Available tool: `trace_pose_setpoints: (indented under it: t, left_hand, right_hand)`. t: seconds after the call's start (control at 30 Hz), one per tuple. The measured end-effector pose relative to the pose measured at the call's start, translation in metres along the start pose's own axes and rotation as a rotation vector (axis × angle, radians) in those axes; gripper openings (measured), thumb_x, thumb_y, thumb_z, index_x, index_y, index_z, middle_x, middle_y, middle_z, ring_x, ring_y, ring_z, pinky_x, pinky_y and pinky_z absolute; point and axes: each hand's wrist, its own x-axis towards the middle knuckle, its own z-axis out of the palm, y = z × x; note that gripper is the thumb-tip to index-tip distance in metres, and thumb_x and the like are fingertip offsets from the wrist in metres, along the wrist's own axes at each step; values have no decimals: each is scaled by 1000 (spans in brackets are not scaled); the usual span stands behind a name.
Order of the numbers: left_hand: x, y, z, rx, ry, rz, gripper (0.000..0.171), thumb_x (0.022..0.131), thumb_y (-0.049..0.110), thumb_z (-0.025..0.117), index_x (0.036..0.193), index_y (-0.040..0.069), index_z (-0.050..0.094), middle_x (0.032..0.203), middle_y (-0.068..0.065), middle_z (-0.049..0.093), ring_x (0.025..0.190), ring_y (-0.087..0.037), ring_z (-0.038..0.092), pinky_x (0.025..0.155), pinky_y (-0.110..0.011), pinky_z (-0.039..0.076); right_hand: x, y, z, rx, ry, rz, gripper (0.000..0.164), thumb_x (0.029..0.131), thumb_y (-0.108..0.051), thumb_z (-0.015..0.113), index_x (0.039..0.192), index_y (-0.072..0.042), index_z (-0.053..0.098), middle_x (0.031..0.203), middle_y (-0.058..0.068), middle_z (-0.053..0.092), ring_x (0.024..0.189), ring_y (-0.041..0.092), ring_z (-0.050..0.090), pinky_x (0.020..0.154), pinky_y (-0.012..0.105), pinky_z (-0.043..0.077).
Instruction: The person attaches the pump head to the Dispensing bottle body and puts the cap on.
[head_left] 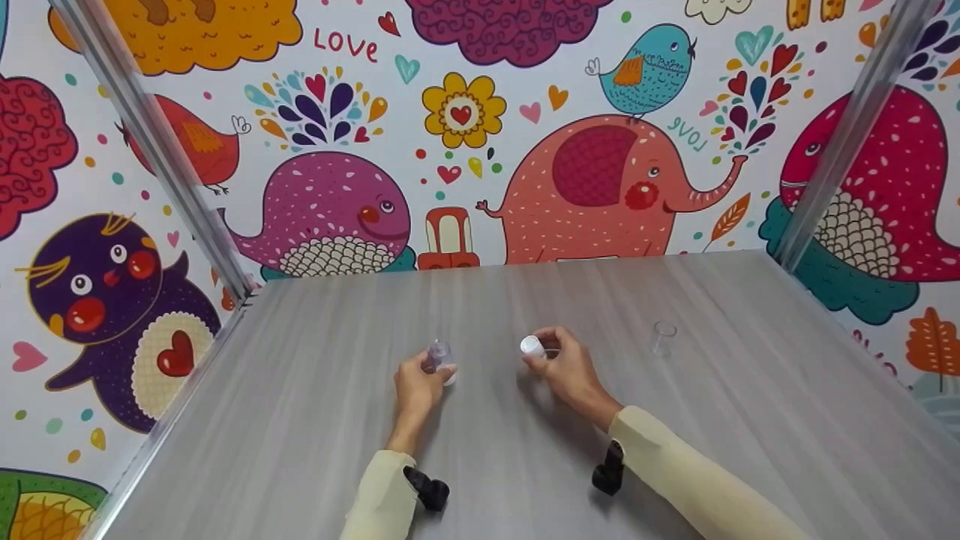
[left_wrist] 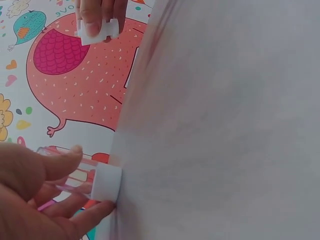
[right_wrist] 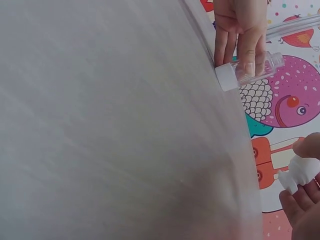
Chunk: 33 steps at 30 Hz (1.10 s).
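My left hand point(head_left: 420, 386) grips a small clear bottle point(head_left: 440, 352) with a white base, upright close over the table. The right wrist view shows the bottle's bare threaded neck point(right_wrist: 278, 60) and its white base point(right_wrist: 227, 77). To the right, my right hand point(head_left: 571, 367) pinches a small white bottle top point(head_left: 532, 346) between thumb and fingers. In the right wrist view this white top point(right_wrist: 304, 171) has a wider body and a narrower stepped end. The two hands are apart, with bare table between them.
A clear open cylinder point(head_left: 664, 339), like a small cup or cover, stands on the grey wood-grain table point(head_left: 337, 420) to the right of my right hand. Metal posts point(head_left: 847, 142) rise at the table's back corners, before a wall printed with cartoon animals.
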Motion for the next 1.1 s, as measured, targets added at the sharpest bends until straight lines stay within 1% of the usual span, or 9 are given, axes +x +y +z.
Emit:
trace_pose_setpoints:
  t: [0.13,0.37,0.5,0.63,0.8,0.93,1.1]
  left_hand:
    - [0,1,1,3,7,0,24,83,7,78,105,-3,73,103,-22,74,96,-33,69,88,-48,53]
    - [0,1,2,-28,20,4,25,82,4,78,105,-4,73,104,-23,74,96,-34,69,90,-49,52]
    - [-1,1,3,-33,24,8,24,82,4,78,104,-4,73,102,-21,74,91,-30,68,88,-48,52]
    - [-1,0,4,-26,30,21,22,82,4,78,101,-4,73,98,-20,75,85,-27,65,84,-47,52]
    - [-1,0,4,-17,36,10,23,81,4,79,101,-3,73,95,-19,74,83,-25,63,81,-45,51]
    - [0,-1,4,-27,32,-4,25,81,3,78,105,-2,73,97,-19,74,84,-24,61,81,-44,51]
    - [-2,-2,5,-36,35,-8,27,82,3,78,108,-3,73,102,-21,74,89,-27,64,86,-47,52]
  right_hand:
    - [1,-4,-1,-14,-20,-4,33,82,-2,78,112,-4,64,110,12,68,106,25,65,91,41,54]
    - [1,-11,0,-48,-49,-19,32,83,-5,78,113,-7,66,111,9,68,106,24,63,93,42,54]
    - [1,-12,2,-63,-57,-27,32,84,-7,78,113,-9,67,112,7,68,106,22,63,94,43,53]
    - [1,-13,3,-65,-64,-53,31,84,-8,77,114,-9,67,111,7,68,105,21,63,93,42,53]
    - [2,-14,6,-74,-64,-95,31,85,-9,77,114,-9,67,110,6,68,102,20,62,90,40,53]
    - [2,-15,9,-79,-65,-116,33,85,-10,77,116,-8,66,109,6,68,100,19,61,87,37,53]
    - [2,-19,13,-68,-70,-125,32,85,-9,77,114,-9,64,107,6,66,98,18,60,84,33,52]
